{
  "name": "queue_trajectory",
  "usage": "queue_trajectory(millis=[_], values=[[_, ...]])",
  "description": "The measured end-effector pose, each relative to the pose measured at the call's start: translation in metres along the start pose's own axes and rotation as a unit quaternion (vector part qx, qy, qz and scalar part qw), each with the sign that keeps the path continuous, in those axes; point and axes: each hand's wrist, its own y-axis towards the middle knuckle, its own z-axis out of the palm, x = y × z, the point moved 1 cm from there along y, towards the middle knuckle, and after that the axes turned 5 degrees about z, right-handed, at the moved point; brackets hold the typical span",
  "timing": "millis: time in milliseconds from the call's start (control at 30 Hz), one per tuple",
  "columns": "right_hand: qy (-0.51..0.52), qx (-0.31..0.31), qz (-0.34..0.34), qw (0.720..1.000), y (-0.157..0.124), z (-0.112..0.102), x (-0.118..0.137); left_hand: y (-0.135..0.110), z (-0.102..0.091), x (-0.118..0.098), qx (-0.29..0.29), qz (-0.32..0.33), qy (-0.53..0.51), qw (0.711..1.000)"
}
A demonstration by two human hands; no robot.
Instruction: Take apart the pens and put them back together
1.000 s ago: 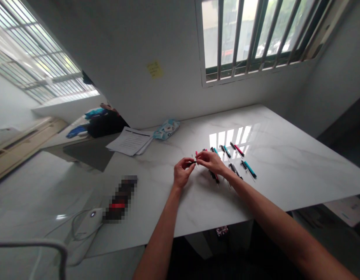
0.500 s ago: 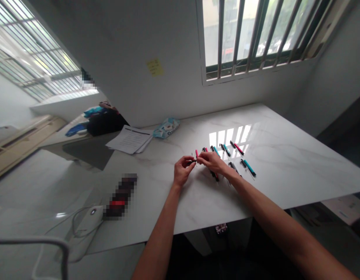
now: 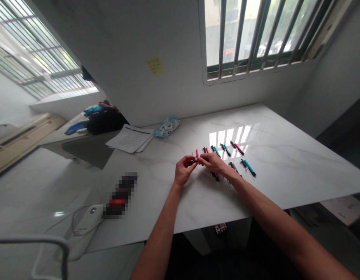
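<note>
My left hand [image 3: 183, 172] pinches a small black pen part [image 3: 193, 161] between thumb and fingertips. Fingertips of my right hand [image 3: 213, 162] close on the other end of the same part, so the two hands almost meet. Just beyond them lies a pink-red pen barrel [image 3: 196, 152]. Several pens in pieces are laid out around my right hand, among them a red one [image 3: 239, 149], a teal one [image 3: 250, 168] and a grey one [image 3: 235, 168]. Beneath my right hand, another dark and red pen [image 3: 216, 177] is partly covered.
All this is on a white marbled table [image 3: 285, 167]. Printed papers [image 3: 130, 139] and a blue wipes packet [image 3: 166, 127] lie toward the wall. At left are a white power strip [image 3: 86, 229] with a cable and a blurred-out dark object [image 3: 121, 196]. A barred window [image 3: 256, 39] is above.
Both hands stay close together on the black pen part, with only slight shifts of the fingers. The part appears a little more covered by the fingers now. The laid-out pens have not moved.
</note>
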Motion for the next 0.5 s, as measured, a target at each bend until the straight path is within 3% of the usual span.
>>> queue_trajectory(millis=[333,500], values=[[0.151,0.062,0.049,0.985,-0.001,0.012,0.009,0.002,-0.003,-0.007,-0.047,-0.067,-0.171,0.982],[-0.011,-0.020,-0.039,0.999,0.004,-0.002,0.008,0.005,-0.014,-0.007,-0.105,-0.094,-0.180,0.974]])
